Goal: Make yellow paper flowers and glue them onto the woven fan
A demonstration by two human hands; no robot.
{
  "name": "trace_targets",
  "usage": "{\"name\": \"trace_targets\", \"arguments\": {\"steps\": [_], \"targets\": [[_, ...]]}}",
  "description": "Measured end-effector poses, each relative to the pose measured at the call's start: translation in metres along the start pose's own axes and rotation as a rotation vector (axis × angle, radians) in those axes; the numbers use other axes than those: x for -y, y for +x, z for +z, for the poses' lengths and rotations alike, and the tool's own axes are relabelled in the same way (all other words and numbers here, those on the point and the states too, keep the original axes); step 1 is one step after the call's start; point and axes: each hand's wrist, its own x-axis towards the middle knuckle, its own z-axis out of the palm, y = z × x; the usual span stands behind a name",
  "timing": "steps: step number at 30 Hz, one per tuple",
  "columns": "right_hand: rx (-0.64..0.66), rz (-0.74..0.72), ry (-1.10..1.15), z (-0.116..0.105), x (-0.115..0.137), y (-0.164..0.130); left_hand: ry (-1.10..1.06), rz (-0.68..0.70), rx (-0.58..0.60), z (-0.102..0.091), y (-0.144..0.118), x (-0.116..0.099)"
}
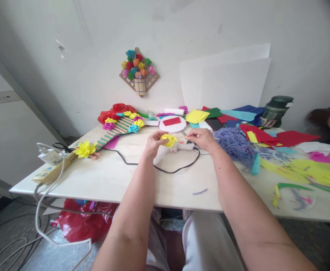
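My left hand (155, 142) pinches a crumpled yellow paper flower (169, 140) above the middle of the table. Close to its right, my right hand (202, 137) has its fingers closed on a thin stick (184, 136) whose tip points towards the flower. From this view I cannot tell whether stick and flower touch. Just below and between the hands lies a white glue gun (185, 146), partly covered by the flower, with a black cord looping over the tabletop. Behind them sits a white round fan (172, 124) bearing a red paper piece (171, 121).
At left, a woven panel with paper flowers (122, 128) lies near a power strip (54, 169). Purple yarn (232, 145), coloured paper (297, 137) and a dark green jar (276, 112) fill the right side. A red bag (86, 222) is below the table.
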Motion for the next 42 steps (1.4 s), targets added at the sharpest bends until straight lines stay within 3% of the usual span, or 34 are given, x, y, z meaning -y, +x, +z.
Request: {"name": "trace_targets", "arguments": {"steps": [8, 12, 17, 23, 28, 35, 42], "targets": [[-0.043, 0.041, -0.105, -0.006, 0.006, -0.002, 0.005, -0.038, -0.093, 0.001, 0.000, -0.002], [-0.070, 0.097, 0.049, -0.008, 0.002, -0.001, -0.082, -0.048, -0.194, 0.000, 0.001, -0.005], [-0.036, 0.195, 0.340, 0.001, 0.007, 0.000, -0.181, -0.067, -0.237, 0.005, 0.001, -0.007], [0.015, 0.309, 0.471, 0.018, 0.017, -0.002, -0.214, -0.095, -0.172, 0.012, 0.000, -0.002], [0.018, 0.385, 0.531, 0.020, 0.031, -0.004, -0.215, -0.120, -0.100, 0.017, -0.002, 0.002], [0.003, 0.374, 0.644, 0.023, 0.030, -0.002, -0.166, -0.176, 0.030, 0.022, -0.006, 0.002], [-0.088, 0.367, 0.576, 0.024, 0.024, 0.001, -0.141, -0.215, 0.126, 0.024, -0.008, 0.001]]}}
